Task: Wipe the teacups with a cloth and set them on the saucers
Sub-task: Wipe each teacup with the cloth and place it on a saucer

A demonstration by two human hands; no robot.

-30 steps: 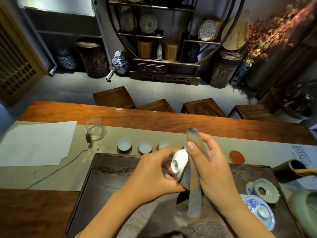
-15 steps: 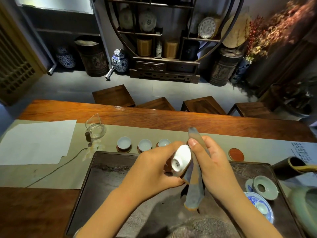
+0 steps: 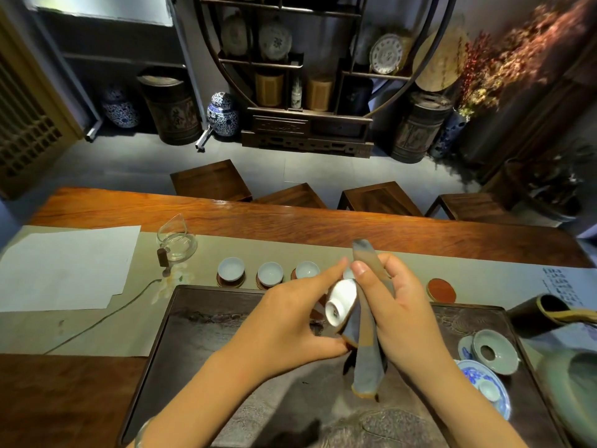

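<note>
My left hand (image 3: 290,321) holds a small white teacup (image 3: 340,302) on its side, foot ring turned toward me, above the dark tea tray (image 3: 206,321). My right hand (image 3: 400,312) grips a folded grey-brown cloth (image 3: 366,357) pressed against the cup's right side; the cloth hangs down below both hands. Three white teacups (image 3: 230,269) (image 3: 270,273) (image 3: 307,270) stand on red-brown saucers in a row behind the tray. One bare red saucer (image 3: 441,290) lies to the right of my hands. Another saucer is mostly hidden behind my left hand.
A glass pitcher (image 3: 176,240) and white paper (image 3: 64,266) sit at the left on the grey runner. A celadon strainer (image 3: 494,350), a blue-and-white lid (image 3: 484,386), a dark holder (image 3: 536,315) and a green teapot (image 3: 575,383) crowd the right side. Stools stand beyond the table.
The cup has turned in my left hand, its foot ring now more toward me. The cloth has shifted against it as my right hand rubs. Both hands stay over the tray.
</note>
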